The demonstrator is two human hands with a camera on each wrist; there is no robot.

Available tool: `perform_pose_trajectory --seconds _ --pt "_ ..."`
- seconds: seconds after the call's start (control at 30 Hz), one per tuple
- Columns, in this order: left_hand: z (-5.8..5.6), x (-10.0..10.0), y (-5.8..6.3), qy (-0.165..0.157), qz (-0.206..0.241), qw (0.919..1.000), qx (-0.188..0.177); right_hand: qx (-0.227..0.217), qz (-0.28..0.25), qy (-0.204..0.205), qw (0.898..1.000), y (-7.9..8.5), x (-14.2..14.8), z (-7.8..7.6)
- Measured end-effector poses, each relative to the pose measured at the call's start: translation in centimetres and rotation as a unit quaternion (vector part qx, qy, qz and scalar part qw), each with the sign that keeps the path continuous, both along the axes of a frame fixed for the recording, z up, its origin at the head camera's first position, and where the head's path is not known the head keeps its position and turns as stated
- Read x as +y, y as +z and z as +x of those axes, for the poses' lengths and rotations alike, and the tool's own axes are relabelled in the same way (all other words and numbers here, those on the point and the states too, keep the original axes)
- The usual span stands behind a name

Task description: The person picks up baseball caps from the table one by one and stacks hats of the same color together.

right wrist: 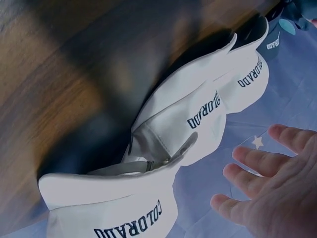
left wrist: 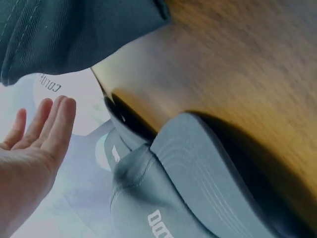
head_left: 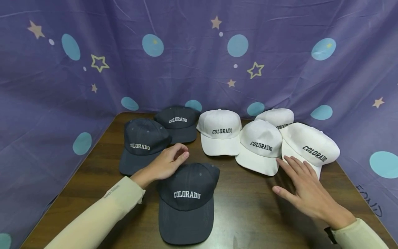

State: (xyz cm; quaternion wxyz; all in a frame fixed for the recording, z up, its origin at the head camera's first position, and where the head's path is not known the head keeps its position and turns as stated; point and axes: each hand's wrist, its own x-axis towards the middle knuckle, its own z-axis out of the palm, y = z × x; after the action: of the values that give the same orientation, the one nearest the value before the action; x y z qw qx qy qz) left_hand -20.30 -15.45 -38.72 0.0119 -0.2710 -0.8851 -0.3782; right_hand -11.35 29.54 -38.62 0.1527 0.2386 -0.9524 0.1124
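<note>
A dark navy baseball cap (head_left: 189, 183) with white COLORADO lettering lies nearest, its brim toward me. My left hand (head_left: 168, 160) hovers between it and a second navy cap (head_left: 144, 133), fingers loosely bent and holding nothing; the left wrist view shows the palm and relaxed fingers beside the caps. Behind stands a third navy cap (head_left: 178, 116). To the right, my right hand (head_left: 306, 188) is spread in front of a tilted white cap (head_left: 314, 143) with black COLORADO lettering. In the right wrist view its fingers (right wrist: 265, 161) are apart from the white caps.
Several white caps cluster at the back right, among them a middle one (head_left: 259, 138), a left one (head_left: 220, 122) and a partly hidden rear one (head_left: 276, 116). They sit on a brown wooden table (head_left: 245, 207). A purple curtain (head_left: 192, 76) with stars and dots surrounds the table.
</note>
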Motion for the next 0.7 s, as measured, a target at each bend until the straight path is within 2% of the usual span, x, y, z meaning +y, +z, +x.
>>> perform_pose_trajectory --seconds 0.2,0.33,0.47,0.7 --pt "0.6 -0.9 0.5 0.042 -0.017 0.9977 0.050 0.002 -0.008 -0.004 1.000 0.2 0.6 -0.4" --pt "1.0 -1.5 0.7 0.056 -0.054 0.9944 0.071 -0.001 -0.013 -0.011 1.000 0.2 0.9 -0.5" --pt "1.3 -2.4 0.7 0.065 -0.085 0.9910 0.080 0.001 -0.010 -0.011 1.000 0.3 1.2 -0.7" --pt "1.6 -3.5 0.7 0.070 -0.101 0.9887 0.085 0.000 -0.016 -0.017 1.000 0.8 1.7 -0.9"
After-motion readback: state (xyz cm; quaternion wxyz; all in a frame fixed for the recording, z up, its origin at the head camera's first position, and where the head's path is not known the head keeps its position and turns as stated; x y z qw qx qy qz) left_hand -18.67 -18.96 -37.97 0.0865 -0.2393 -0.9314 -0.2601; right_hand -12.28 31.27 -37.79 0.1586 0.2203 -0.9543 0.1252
